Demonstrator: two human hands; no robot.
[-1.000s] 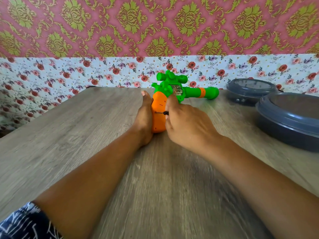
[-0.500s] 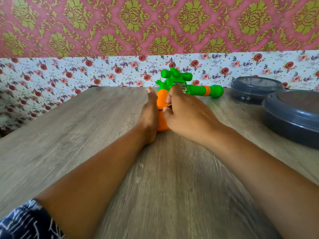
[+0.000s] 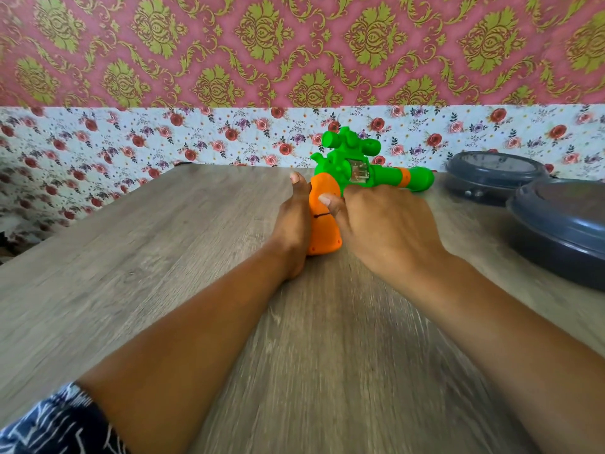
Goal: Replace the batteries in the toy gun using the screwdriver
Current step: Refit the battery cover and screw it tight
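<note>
Since half a second ago the right hand [image 3: 386, 231] has been drawn back, baring the orange grip of the toy gun [image 3: 347, 178]. Its barrel runs rightward across the worktop [image 3: 163, 273]. The grip is steadied by the flat left hand [image 3: 293, 224]; a thin dark screwdriver [image 3: 320, 216] is apparently pinched by the right.
</note>
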